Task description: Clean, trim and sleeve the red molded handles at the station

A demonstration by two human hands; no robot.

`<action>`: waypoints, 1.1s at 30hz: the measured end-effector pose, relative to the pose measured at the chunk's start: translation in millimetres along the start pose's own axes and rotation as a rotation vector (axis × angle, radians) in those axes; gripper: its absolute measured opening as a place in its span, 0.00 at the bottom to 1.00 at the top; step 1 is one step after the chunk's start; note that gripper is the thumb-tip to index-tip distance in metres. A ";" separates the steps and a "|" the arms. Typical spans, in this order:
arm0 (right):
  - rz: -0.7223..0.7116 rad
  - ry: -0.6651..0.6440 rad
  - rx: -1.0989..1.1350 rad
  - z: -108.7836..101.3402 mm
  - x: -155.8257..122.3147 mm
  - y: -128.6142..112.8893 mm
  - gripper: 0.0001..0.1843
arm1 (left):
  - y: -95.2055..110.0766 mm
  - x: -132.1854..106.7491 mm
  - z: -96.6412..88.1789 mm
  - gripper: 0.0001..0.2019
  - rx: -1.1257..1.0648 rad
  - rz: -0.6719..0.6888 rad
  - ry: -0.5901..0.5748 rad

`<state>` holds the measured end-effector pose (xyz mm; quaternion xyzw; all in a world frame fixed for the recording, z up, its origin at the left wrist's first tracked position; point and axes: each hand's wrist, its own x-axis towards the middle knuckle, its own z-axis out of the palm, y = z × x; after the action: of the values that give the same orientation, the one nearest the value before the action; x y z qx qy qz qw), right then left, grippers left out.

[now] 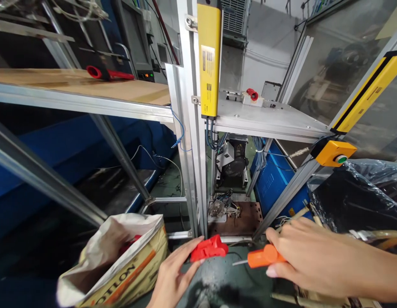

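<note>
Down at the bottom of the view: left hand (172, 278) closed on a red moulded plastic part (209, 249), fingers wrapped against its side. Right hand (316, 256) gripping an orange-handled screwdriver (265, 256), thin shaft pointing left, just short of that part. Beside the left hand, an open paper sack (134, 265) with something red (130, 244) inside. Beyond, an aluminium frame (187, 107) carrying a yellow safety light curtain (208, 55).
</note>
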<state>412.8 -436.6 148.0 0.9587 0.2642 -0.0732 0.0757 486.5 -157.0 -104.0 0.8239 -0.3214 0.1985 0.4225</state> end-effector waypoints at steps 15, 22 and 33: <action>0.032 0.010 -0.020 16.1 6.4 8.0 0.16 | 9.7 3.1 0.2 0.25 -0.495 -0.564 -0.128; -0.019 0.024 -0.023 18.5 14.6 9.6 0.16 | 15.0 -4.5 -1.6 0.45 -0.729 -0.687 -0.270; -0.008 0.031 0.042 5.0 15.5 5.7 0.15 | -22.8 -16.7 -10.2 0.19 -0.277 -0.442 -0.142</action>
<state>428.5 -434.7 140.9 0.9601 0.2673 -0.0642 0.0513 490.0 -132.7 -121.2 0.8201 -0.1866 -0.0026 0.5409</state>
